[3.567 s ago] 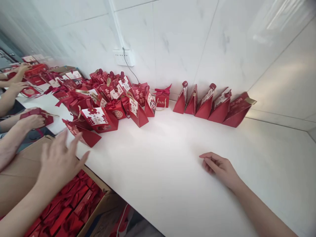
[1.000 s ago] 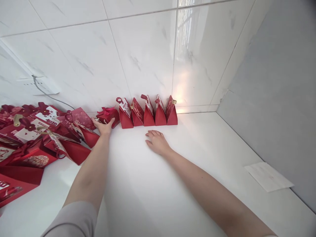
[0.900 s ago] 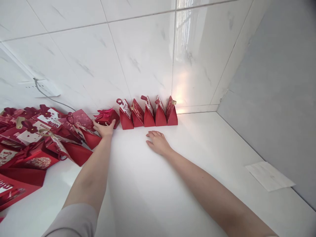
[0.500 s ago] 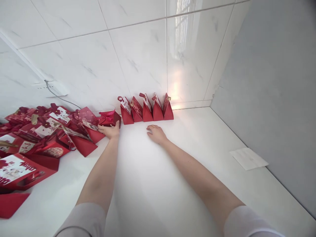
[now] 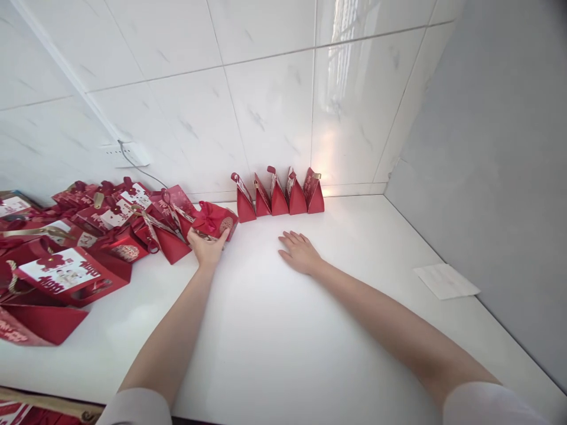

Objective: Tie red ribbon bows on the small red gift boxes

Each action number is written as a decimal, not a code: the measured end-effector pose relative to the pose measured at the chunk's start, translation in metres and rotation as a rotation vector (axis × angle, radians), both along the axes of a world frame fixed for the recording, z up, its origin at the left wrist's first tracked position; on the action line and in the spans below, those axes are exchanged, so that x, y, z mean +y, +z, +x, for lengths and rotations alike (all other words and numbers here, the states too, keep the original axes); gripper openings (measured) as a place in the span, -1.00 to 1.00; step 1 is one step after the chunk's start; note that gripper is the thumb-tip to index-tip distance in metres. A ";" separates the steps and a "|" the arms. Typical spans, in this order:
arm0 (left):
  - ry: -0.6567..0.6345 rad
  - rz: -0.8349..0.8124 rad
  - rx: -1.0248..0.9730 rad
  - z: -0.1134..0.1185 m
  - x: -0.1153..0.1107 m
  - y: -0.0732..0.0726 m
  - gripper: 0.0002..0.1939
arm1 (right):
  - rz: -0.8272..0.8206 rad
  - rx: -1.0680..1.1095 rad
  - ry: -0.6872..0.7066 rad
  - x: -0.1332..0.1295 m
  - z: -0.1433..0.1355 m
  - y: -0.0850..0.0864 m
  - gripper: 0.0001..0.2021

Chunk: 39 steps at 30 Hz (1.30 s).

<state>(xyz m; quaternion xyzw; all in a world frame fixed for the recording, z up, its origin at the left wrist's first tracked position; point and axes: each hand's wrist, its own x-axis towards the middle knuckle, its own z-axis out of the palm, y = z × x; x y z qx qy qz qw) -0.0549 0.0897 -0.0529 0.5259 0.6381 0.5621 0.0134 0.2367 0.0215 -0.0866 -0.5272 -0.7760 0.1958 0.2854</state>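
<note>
My left hand [image 5: 207,248] grips a red gift box [image 5: 217,219] with a ribbon bow on top, thumb on its right side. The box is tilted at the right edge of a pile of red gift boxes [image 5: 168,243]. My right hand [image 5: 301,251] lies palm down on the white counter [image 5: 274,319], fingers apart and holding nothing. Just beyond it, several triangular red gift boxes [image 5: 280,198] with loop handles stand side by side in a row against the wall.
A larger red box with a printed white panel [image 5: 66,274] sits at the left. A wall socket [image 5: 126,154] with a grey cable is behind the pile. White paper [image 5: 446,280] lies by the grey panel [image 5: 496,177] at the right. Red items show below the counter's front edge.
My left hand has lifted and tilted the bow-topped box, so its top and round pattern now face me. My right hand has flattened on the counter. The view has shifted left.
</note>
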 end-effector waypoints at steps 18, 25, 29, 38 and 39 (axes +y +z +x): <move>-1.185 -0.300 -0.022 0.074 -0.047 -0.006 -0.38 | -0.219 0.823 0.231 -0.030 0.032 0.015 -0.54; -1.160 -0.424 -0.096 0.071 -0.041 -0.007 -0.61 | -0.284 0.774 0.295 -0.030 0.033 0.018 -0.59; -1.122 -0.464 -0.132 0.069 -0.038 -0.009 -0.78 | -0.276 0.734 0.245 -0.027 0.032 0.016 -0.59; -1.172 -0.515 -0.166 0.067 -0.031 -0.017 -0.47 | -0.248 0.697 0.167 -0.025 0.034 0.013 -0.61; -1.168 -0.512 -0.157 0.067 -0.032 -0.017 -0.47 | -0.251 0.695 0.163 -0.025 0.034 0.012 -0.62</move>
